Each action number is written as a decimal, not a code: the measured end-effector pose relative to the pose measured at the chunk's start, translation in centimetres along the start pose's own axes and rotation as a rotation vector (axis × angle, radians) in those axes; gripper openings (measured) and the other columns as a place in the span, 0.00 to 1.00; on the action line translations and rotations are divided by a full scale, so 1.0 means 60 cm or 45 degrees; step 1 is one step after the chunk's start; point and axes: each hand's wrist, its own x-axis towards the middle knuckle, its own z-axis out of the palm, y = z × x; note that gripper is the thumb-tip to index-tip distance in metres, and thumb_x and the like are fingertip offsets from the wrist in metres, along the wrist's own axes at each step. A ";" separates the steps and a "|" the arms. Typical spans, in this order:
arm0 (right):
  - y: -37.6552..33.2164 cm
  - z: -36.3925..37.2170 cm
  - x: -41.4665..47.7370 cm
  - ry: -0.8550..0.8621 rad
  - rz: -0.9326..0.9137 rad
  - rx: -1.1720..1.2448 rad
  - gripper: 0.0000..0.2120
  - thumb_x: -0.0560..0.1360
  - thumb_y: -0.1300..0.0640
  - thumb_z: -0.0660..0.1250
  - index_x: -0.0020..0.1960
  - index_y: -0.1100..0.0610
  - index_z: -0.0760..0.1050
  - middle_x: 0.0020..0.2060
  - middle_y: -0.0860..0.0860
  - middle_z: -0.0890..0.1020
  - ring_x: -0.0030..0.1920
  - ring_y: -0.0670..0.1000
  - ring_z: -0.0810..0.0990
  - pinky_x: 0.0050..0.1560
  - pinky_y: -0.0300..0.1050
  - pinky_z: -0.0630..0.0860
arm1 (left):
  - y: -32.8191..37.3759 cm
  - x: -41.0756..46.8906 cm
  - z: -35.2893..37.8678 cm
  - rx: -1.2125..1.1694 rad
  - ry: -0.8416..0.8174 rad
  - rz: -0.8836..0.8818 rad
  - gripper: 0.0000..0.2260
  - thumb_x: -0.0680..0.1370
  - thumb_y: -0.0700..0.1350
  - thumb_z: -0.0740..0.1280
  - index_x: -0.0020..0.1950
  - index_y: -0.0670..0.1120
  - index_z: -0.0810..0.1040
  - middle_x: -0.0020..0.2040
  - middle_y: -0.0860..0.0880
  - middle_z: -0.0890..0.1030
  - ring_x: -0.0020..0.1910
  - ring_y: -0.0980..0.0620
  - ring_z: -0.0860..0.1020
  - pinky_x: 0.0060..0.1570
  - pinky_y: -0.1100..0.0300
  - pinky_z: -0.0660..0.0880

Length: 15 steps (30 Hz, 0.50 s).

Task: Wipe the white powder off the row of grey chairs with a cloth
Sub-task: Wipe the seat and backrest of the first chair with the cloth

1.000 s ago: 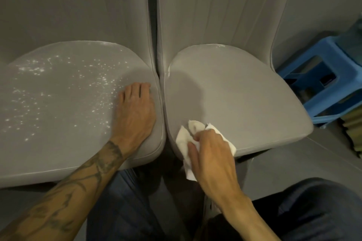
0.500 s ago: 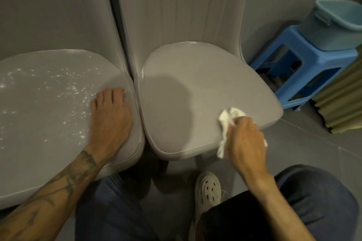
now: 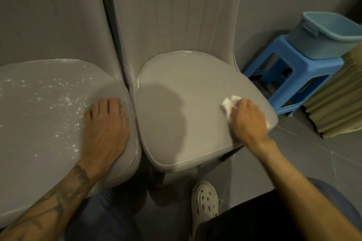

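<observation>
Bracing a flat-fingered left hand (image 3: pixel 105 129) on the powdery grey padded seat (image 3: pixel 39 123)'s right edge, guessing for balance, while the right hand (image 3: pixel 247 121) clutches a crumpled white cloth (image 3: pixel 228 103), wiping the neighbouring seat (image 3: pixel 186 113).

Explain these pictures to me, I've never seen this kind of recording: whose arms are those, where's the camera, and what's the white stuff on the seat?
No machine here: these are a person's two bare arms, seen from a camera worn on their head and looking down. The left hand rests flat on the left grey padded chair seat, which is speckled with white powder. The right hand grips a crumpled white cloth and presses it on the right grey padded chair seat, which looks mostly clean apart from a white trace at its back edge. Beside it stands a blue plastic stool carrying a pale blue bucket.
</observation>
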 end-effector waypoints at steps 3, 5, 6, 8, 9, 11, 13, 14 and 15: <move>0.060 -0.024 0.067 -0.021 0.401 -0.028 0.14 0.83 0.54 0.56 0.59 0.65 0.69 0.56 0.63 0.76 0.52 0.64 0.76 0.52 0.59 0.74 | 0.002 0.001 -0.001 0.038 0.020 -0.002 0.15 0.84 0.46 0.54 0.64 0.39 0.72 0.55 0.37 0.75 0.52 0.38 0.72 0.55 0.42 0.70; 0.053 -0.031 0.088 -0.012 0.319 0.043 0.14 0.83 0.55 0.55 0.59 0.65 0.68 0.56 0.63 0.74 0.51 0.64 0.74 0.49 0.57 0.71 | 0.005 0.001 -0.004 0.062 0.022 0.017 0.14 0.84 0.46 0.54 0.62 0.39 0.72 0.53 0.38 0.74 0.50 0.39 0.72 0.53 0.43 0.70; 0.036 -0.031 0.091 -0.010 0.238 0.101 0.14 0.83 0.54 0.55 0.58 0.65 0.68 0.55 0.62 0.74 0.50 0.63 0.74 0.48 0.54 0.69 | 0.006 0.001 -0.006 0.067 0.027 0.021 0.13 0.84 0.45 0.54 0.62 0.39 0.73 0.53 0.38 0.74 0.49 0.39 0.72 0.53 0.43 0.70; -0.004 -0.022 0.090 -0.018 0.109 0.232 0.14 0.84 0.51 0.56 0.58 0.61 0.69 0.54 0.58 0.75 0.48 0.57 0.74 0.47 0.50 0.68 | 0.009 0.003 -0.007 0.068 0.038 0.029 0.13 0.84 0.45 0.55 0.61 0.39 0.73 0.52 0.38 0.75 0.49 0.40 0.72 0.53 0.43 0.70; -0.023 -0.012 0.088 -0.034 0.056 0.266 0.14 0.84 0.50 0.56 0.58 0.60 0.70 0.53 0.57 0.76 0.48 0.55 0.74 0.48 0.51 0.71 | 0.010 0.003 -0.007 0.063 0.037 0.026 0.13 0.84 0.45 0.55 0.61 0.39 0.74 0.53 0.38 0.75 0.49 0.39 0.72 0.54 0.43 0.70; -0.049 0.004 0.083 -0.112 -0.047 0.251 0.14 0.83 0.50 0.57 0.58 0.60 0.71 0.54 0.57 0.76 0.50 0.56 0.74 0.54 0.56 0.74 | 0.010 0.004 -0.004 0.049 0.024 0.014 0.14 0.84 0.45 0.56 0.62 0.39 0.75 0.55 0.37 0.77 0.51 0.38 0.74 0.55 0.42 0.71; -0.050 0.018 0.084 -0.180 -0.160 0.193 0.14 0.82 0.50 0.59 0.60 0.59 0.71 0.56 0.57 0.76 0.52 0.56 0.73 0.58 0.56 0.72 | 0.007 0.005 -0.001 0.074 0.010 0.036 0.16 0.83 0.46 0.56 0.64 0.38 0.75 0.58 0.36 0.77 0.54 0.36 0.76 0.57 0.39 0.71; -0.044 0.022 0.088 -0.194 -0.206 0.184 0.13 0.82 0.51 0.59 0.60 0.58 0.71 0.56 0.56 0.75 0.53 0.55 0.73 0.58 0.55 0.72 | 0.006 0.007 -0.001 0.093 0.011 0.056 0.16 0.83 0.46 0.57 0.64 0.38 0.75 0.59 0.35 0.77 0.55 0.35 0.76 0.57 0.39 0.71; -0.038 0.025 0.096 -0.195 -0.237 0.193 0.12 0.82 0.51 0.59 0.60 0.57 0.71 0.56 0.55 0.75 0.52 0.54 0.72 0.57 0.54 0.72 | 0.007 0.009 -0.002 0.102 0.013 0.075 0.16 0.82 0.46 0.58 0.64 0.38 0.75 0.60 0.35 0.77 0.55 0.35 0.76 0.57 0.39 0.71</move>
